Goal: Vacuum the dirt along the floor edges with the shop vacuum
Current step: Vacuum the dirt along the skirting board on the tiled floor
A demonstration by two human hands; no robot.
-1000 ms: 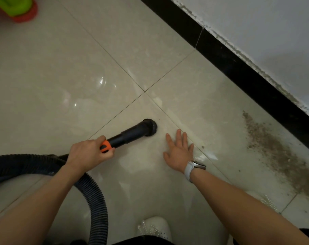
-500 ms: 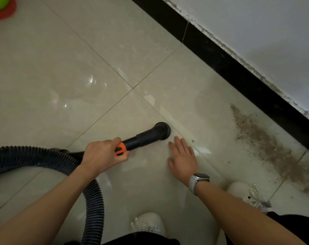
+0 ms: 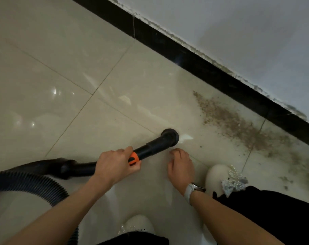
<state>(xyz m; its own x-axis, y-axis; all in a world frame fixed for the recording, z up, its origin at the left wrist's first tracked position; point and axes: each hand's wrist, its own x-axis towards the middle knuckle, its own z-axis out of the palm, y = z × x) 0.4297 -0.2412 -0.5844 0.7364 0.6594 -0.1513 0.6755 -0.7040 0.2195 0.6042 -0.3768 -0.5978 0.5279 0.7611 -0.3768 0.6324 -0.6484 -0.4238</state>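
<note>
A black vacuum nozzle (image 3: pixel 168 137) with an orange ring lies low over the beige tile floor, its round mouth a short way left of the dirt. My left hand (image 3: pixel 114 164) is closed around the wand at the orange ring. A ribbed dark hose (image 3: pixel 31 183) curves off to the left and down. My right hand (image 3: pixel 181 167), with a watch on the wrist, rests on the floor just right of the wand, fingers curled and holding nothing. A brown streak of dirt (image 3: pixel 238 124) runs along the black baseboard (image 3: pixel 194 59) at the right.
The grey wall (image 3: pixel 247 32) rises above the baseboard, with rough plaster along the joint. My two white shoes (image 3: pixel 219 175) (image 3: pixel 139 225) stand on the tiles, one close to the dirt. Scattered specks lie around the lower right tiles.
The nozzle and my left hand have moved right, closer to the dirt streak. My right hand has gone from flat with spread fingers to curled. The view has shifted toward the wall.
</note>
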